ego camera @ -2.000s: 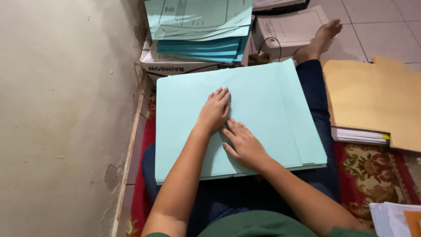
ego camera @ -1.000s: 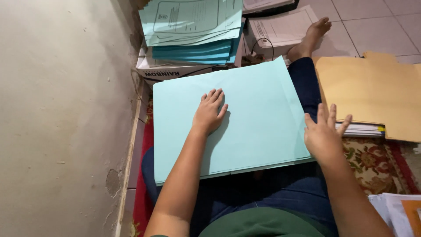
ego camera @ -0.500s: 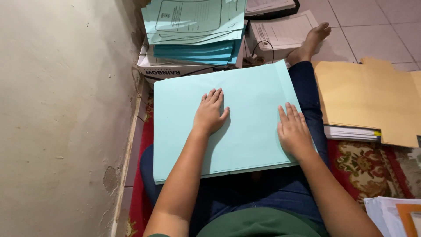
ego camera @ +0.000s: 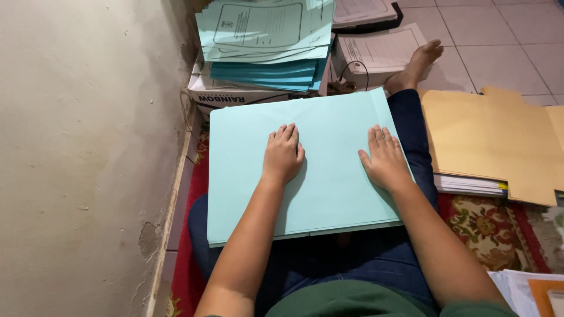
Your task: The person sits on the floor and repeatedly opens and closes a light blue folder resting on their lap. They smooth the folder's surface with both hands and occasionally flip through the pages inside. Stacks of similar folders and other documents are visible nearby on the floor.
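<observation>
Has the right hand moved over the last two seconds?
Yes. The right hand went from beside the left hand out to the light-blue folder's right edge.

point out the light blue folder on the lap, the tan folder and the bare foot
light blue folder [ego camera: 329,176], head view, bare middle between the two hands
tan folder [ego camera: 487,144], head view, centre of its top face
bare foot [ego camera: 418,64], head view, top of the foot

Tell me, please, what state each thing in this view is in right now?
Light blue folder: closed, flat on the lap.
Left hand: open, palm down on it.
Right hand: open, palm down on it.
Tan folder: closed, atop papers.
Blue folder stack: piled on a box.
</observation>
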